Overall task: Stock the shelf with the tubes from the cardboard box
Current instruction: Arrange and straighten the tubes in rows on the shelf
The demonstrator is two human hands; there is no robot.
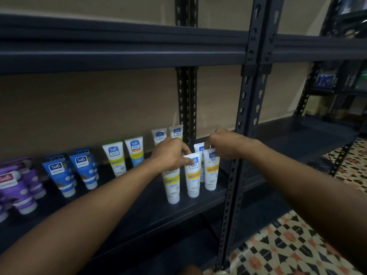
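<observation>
Three white tubes with yellow bands stand cap-down near the front of the dark shelf (151, 213). My left hand (171, 153) grips the tops of the left tube (172, 187) and the middle tube (192, 179). My right hand (224, 144) pinches the top of the right tube (211, 171). A further white tube (199, 148) stands just behind them, partly hidden. No cardboard box is in view.
More tubes stand along the shelf to the left: white and yellow (116, 158), blue (84, 169) and purple (17, 187). A perforated metal upright (238, 155) rises just right of my hands. Patterned floor tiles (288, 247) show lower right.
</observation>
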